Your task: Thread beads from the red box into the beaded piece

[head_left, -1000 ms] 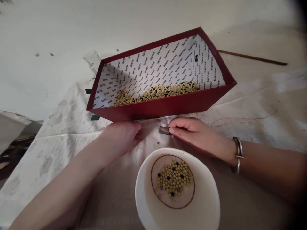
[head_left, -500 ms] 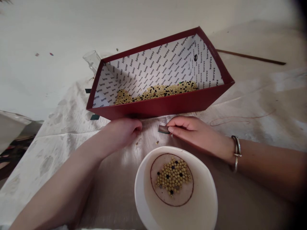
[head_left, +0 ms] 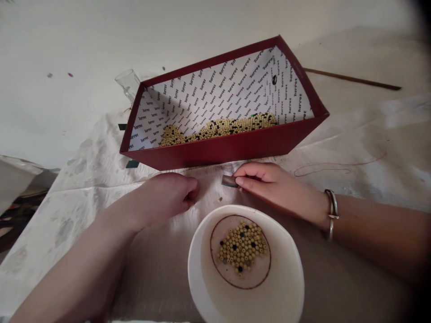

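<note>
My left hand (head_left: 168,194) rests low over the cloth in front of the red box (head_left: 215,154), its fingers curled inward. Whatever those fingers hold, if anything, is hidden. A small dark flat strip (head_left: 229,181) is pinched between the thumb and fingers of my right hand (head_left: 266,179), just above the cloth. Between the hands lies one loose bead (head_left: 220,199). Closer to me stands a white tub (head_left: 205,269), with many pale yellow and a few black beads (head_left: 244,246) at its bottom. The box holds a long heap of similar beads (head_left: 232,127).
A pale cloth (head_left: 81,179) covers the table. Behind the box's left end stands a clear glass (head_left: 128,80). Dark tabs (head_left: 132,164) stick out beside the box. To the right lie a thin brown stick (head_left: 357,80) and a loop of reddish thread (head_left: 323,171).
My left hand has drawn slightly back from the box, and a small loose bit on the cloth is now out of sight near it. My right hand keeps its place with the strip.
</note>
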`<state>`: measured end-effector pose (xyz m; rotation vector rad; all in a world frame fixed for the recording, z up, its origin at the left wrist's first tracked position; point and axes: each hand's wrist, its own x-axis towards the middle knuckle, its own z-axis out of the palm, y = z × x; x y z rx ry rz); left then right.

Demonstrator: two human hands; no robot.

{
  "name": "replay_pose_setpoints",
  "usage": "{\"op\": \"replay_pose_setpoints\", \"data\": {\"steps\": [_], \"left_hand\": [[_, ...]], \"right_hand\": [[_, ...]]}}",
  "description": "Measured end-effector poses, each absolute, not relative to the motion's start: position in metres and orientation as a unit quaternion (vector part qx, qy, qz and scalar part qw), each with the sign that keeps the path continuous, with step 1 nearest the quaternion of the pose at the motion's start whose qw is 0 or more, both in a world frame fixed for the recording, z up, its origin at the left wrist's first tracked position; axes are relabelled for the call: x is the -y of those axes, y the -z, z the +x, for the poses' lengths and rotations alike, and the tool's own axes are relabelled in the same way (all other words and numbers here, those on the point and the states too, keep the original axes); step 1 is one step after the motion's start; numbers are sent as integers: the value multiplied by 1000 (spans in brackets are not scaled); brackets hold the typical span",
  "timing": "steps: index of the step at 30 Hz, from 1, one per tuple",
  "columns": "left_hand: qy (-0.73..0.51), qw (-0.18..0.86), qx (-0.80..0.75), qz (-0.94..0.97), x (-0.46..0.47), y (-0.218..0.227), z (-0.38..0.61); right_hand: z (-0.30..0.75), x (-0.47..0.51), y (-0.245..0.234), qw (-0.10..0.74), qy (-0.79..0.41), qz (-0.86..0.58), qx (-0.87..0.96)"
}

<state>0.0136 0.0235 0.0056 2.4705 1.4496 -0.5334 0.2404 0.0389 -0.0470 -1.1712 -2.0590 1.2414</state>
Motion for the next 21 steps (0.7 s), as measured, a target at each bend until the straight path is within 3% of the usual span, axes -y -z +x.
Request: {"op": "replay_pose_setpoints", "data": {"steps": [5, 11, 21], "left_hand": [[153, 132, -496, 844, -23, -2, 20], [35, 187, -514, 836, -27, 1, 34], [-55, 135, -527, 837, -27, 16, 43]], "right_hand": [[240, -38, 47, 233, -451, -424, 750], [239, -38, 46, 246, -452, -416, 750], [240, -37, 46, 276, -477, -461, 695]]}}
